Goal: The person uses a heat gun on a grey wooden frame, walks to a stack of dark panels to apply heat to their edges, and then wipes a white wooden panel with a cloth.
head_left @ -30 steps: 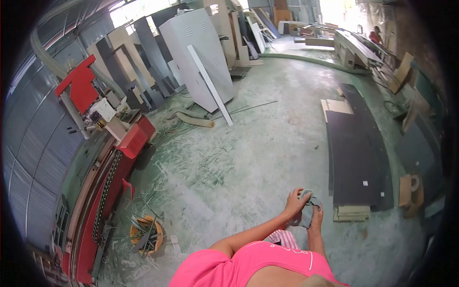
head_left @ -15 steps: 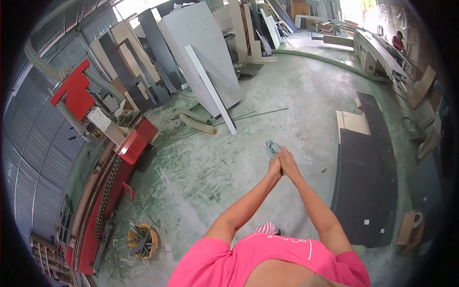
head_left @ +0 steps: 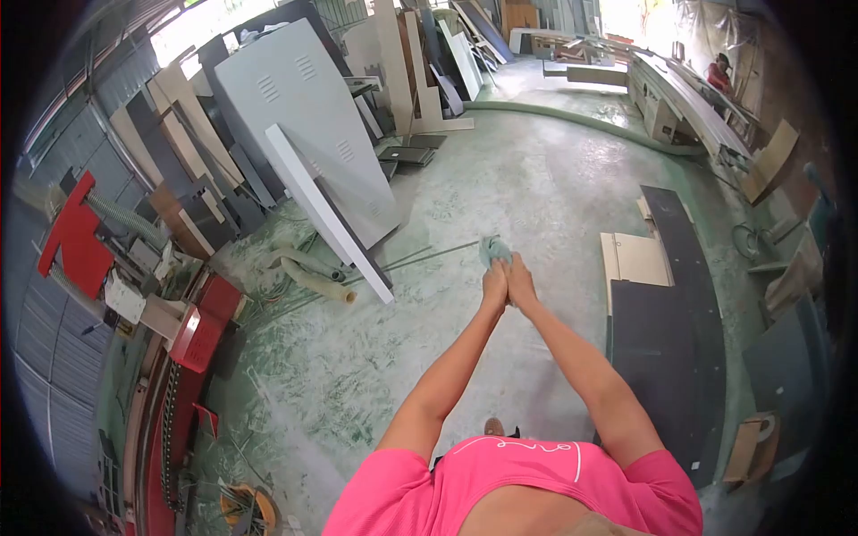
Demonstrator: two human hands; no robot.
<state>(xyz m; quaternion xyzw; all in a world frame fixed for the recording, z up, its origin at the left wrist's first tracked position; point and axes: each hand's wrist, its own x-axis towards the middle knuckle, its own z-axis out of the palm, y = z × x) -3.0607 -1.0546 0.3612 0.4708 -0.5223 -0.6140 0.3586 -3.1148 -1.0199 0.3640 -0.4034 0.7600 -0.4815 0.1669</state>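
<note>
Both arms reach forward over the greenish floor, and the hands meet near the middle of the view. A crumpled grey-green cloth [head_left: 493, 250] sticks out past the fingers. My left hand [head_left: 494, 288] is closed on the cloth from the left side. Pressed against it from the right, my right hand [head_left: 519, 280] is also closed around the cloth. The fingers overlap, and the part of the cloth inside them is hidden.
A grey metal cabinet [head_left: 308, 125] with a long white panel [head_left: 322, 210] leaning on it stands left. Hoses [head_left: 313, 281] lie below. A red machine [head_left: 192, 335] is further left. Dark boards [head_left: 666, 357] lie right. A person [head_left: 719, 73] is at back right.
The view has shifted forward and right: cabinet and red machine sit further left, the hoses lower. Both hands stay together on the cloth, slightly higher and left in view. A shoe tip now shows below.
</note>
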